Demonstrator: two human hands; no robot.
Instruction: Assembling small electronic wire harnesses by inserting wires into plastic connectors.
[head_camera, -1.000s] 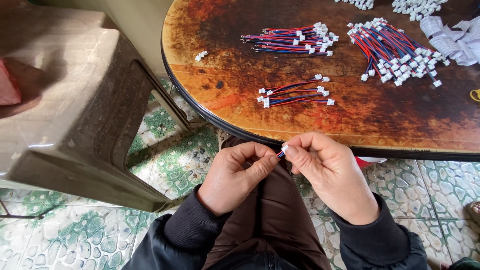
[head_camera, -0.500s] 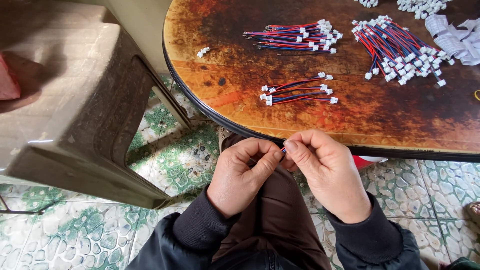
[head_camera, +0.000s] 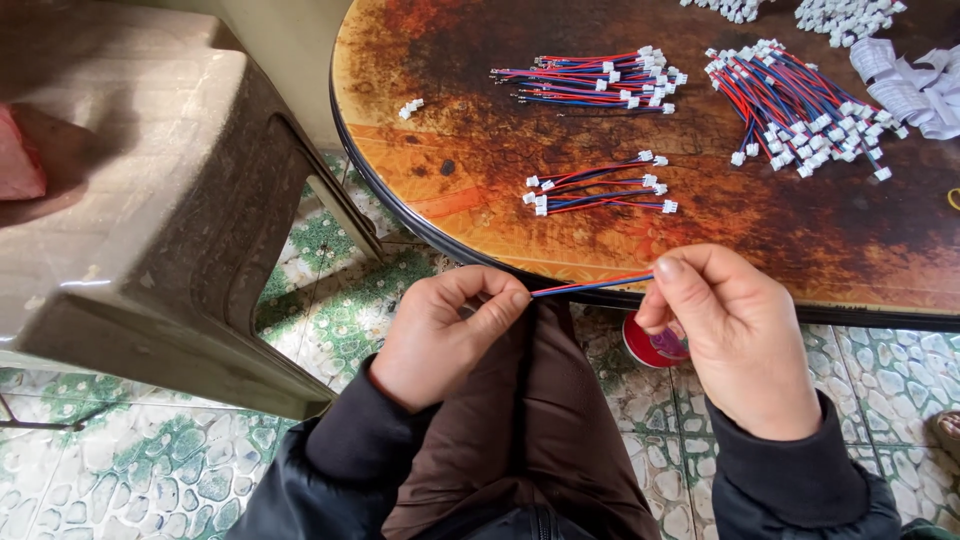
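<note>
A: What is different from a moment ago?

B: The hands have drawn apart. The left hand (head_camera: 447, 335) pinches one end of a red-and-blue wire pair (head_camera: 592, 286) between thumb and forefinger, and the right hand (head_camera: 735, 340) pinches the other end, so the wire is now stretched taut between them, just under the table edge. Half a second back the fingertips were nearly touching around a small white connector.

A: What does that suggest?

B: I judge the piece is being pulled straight after being handled at its end. Neither end's connector shows now; the fingers cover them.

A: And around the hands?

B: At twelve o'clock, on the round table (head_camera: 460, 215), lies a small bunch of finished leads (head_camera: 598, 190). Beyond it a larger bundle (head_camera: 600, 78); at one o'clock a big heap (head_camera: 800, 100). A red lid-like object (head_camera: 652, 345) sits on the floor below the right hand. At nine o'clock stands a plastic stool (head_camera: 150, 200).

A: Anything in the way?

B: Only the table rim, close above the wire.
</note>
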